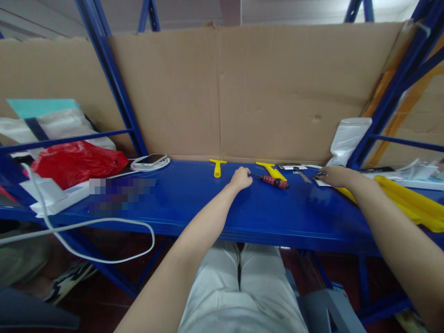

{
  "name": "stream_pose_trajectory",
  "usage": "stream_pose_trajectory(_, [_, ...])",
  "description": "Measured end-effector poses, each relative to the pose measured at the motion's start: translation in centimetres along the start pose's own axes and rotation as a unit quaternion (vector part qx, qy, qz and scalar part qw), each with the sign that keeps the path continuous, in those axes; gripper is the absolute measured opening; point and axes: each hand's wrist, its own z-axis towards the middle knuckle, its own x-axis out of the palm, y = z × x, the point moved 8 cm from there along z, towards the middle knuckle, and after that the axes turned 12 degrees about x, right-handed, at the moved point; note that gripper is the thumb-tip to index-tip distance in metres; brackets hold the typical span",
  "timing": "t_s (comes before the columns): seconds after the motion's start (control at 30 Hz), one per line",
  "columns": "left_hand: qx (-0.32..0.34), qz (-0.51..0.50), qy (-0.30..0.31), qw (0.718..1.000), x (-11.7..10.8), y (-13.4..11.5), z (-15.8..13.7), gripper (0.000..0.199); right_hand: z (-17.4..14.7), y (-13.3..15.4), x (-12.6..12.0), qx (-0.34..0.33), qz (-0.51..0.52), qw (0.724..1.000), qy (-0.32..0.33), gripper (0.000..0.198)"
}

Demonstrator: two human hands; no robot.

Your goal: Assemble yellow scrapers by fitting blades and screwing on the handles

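Observation:
A screwdriver point(275, 181) with a red and black handle lies on the blue shelf, its thin shaft pointing left. My left hand point(242, 179) is closed at the tip end of that shaft, fingers curled around it. A yellow T-shaped tool point(217, 169) stands to the left of this hand. Just behind the screwdriver lies a second yellow tool point(272, 171). Over at the right, my right hand point(335, 176) is closed low over a small white piece point(322, 183); what its fingers grip is partly hidden. A flat metal strip point(305, 176) lies left of it.
Yellow cloth or plastic point(412, 203) spreads under my right forearm. A white pouch point(348, 138) leans on the cardboard wall point(277, 92). At left are a phone point(152, 159) on a coiled cable, a red bag point(79, 162) and a power strip point(76, 194). A white cable point(104, 221) loops past the front edge.

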Motion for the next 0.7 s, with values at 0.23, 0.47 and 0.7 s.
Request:
stream_pose_trajectory(0.23, [0.001, 0.0, -0.014, 1.0, -0.1, 0.0, 0.0, 0.03, -1.5, 10.5, -1.8, -0.098, 0.006, 0.994, 0.055, 0.036])
stream_pose_trajectory(0.47, [0.003, -0.001, -0.027, 1.0, -0.2, -0.2, 0.0, 0.028, -2.0, 14.8, 0.5, -0.138, -0.008, 0.988, 0.069, 0.036])
stream_pose_trajectory(0.7, [0.008, 0.001, -0.027, 1.0, -0.4, -0.3, 0.1, 0.027, -4.0, 15.6, 2.5, -0.192, -0.012, 0.978, 0.076, 0.034])
